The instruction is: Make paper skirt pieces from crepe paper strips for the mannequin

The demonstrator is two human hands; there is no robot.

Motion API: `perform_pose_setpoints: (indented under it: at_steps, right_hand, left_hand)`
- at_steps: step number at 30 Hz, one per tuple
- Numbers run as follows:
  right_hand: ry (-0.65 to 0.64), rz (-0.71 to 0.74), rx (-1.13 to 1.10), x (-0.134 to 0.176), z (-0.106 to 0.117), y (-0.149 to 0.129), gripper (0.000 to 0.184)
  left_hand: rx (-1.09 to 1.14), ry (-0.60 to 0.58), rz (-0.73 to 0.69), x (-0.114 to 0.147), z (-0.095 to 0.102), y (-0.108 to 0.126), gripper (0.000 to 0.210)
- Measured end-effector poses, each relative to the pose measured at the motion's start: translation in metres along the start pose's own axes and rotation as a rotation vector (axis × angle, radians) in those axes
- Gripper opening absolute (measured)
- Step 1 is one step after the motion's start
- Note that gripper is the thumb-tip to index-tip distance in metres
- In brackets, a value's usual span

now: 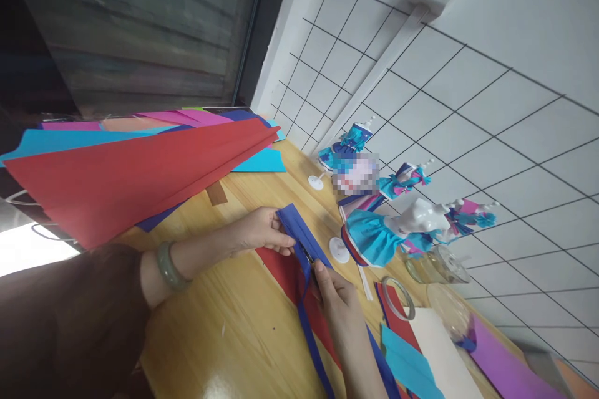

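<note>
My left hand (269,232) pinches the upper end of a folded dark blue paper (294,218) between thumb and fingers. My right hand (336,292) is closed around a pair of scissors (306,253), whose dark blades lie at the paper's edge, close to my left fingertips. The handles are mostly hidden in my fist. From the cut, a narrow blue strip (309,336) curls down toward the lower edge of the view. Beneath both hands a red paper (281,271) lies on the wooden table (210,318).
A large red sheet (140,168) lies over coloured sheets at the left. Small mannequins in paper dresses (372,234) stand along the grid-marked wall. At right are a tape roll (397,299), a glass jar (437,264), light blue paper (407,358) and a purple sheet (510,358).
</note>
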State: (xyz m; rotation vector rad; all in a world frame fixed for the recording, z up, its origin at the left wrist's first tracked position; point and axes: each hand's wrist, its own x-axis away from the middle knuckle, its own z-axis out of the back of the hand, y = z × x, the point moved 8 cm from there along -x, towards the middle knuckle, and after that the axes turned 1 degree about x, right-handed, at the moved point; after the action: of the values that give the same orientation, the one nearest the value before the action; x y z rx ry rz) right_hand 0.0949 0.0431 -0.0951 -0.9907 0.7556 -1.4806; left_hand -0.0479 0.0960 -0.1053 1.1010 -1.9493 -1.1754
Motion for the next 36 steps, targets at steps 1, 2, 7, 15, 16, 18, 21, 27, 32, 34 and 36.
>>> perform_pose_setpoints:
  at_steps: [1,2,7,15,16,18,21,27,32,34,36]
  right_hand:
    - [0.007,0.001,-0.002,0.0,0.0,-0.001,0.052]
    - [0.014,0.004,0.001,0.0,0.001,-0.001,0.052]
    - [0.036,0.027,0.028,-0.001,0.003,-0.002,0.05]
    - [0.035,0.007,0.021,0.003,0.003,-0.004,0.05]
    - [0.034,0.009,0.022,0.004,0.002,-0.005,0.05]
    - [0.024,0.008,0.01,0.004,0.002,-0.006,0.051]
    - [0.007,-0.023,-0.028,0.003,0.001,-0.001,0.052]
    - [-0.002,-0.049,-0.126,0.001,0.003,0.005,0.051]
    - [-0.033,-0.044,-0.172,0.002,0.001,0.001,0.049]
    - [-0.049,-0.042,-0.169,0.002,0.0,0.002,0.048]
    - [-0.062,-0.038,-0.163,0.002,-0.002,0.003,0.048]
  left_hand:
    - [-0.001,0.0,0.0,0.0,0.0,0.001,0.03]
    - [-0.001,0.0,0.001,0.001,-0.001,0.001,0.03]
    - [0.021,0.017,0.022,0.002,-0.001,0.004,0.032]
    - [-0.041,-0.013,-0.029,0.003,-0.002,0.006,0.029]
    - [-0.044,-0.016,-0.032,0.003,-0.002,0.006,0.029]
    - [-0.049,-0.022,-0.032,0.003,-0.002,0.005,0.03]
    - [-0.049,-0.02,-0.026,0.004,-0.002,0.005,0.033]
    - [0.014,-0.027,0.013,0.006,-0.004,0.011,0.03]
    - [0.085,-0.036,0.043,0.007,-0.006,0.011,0.029]
    - [0.103,-0.019,0.037,0.006,-0.005,0.011,0.031]
    - [0.107,0.023,0.032,0.004,-0.002,0.011,0.033]
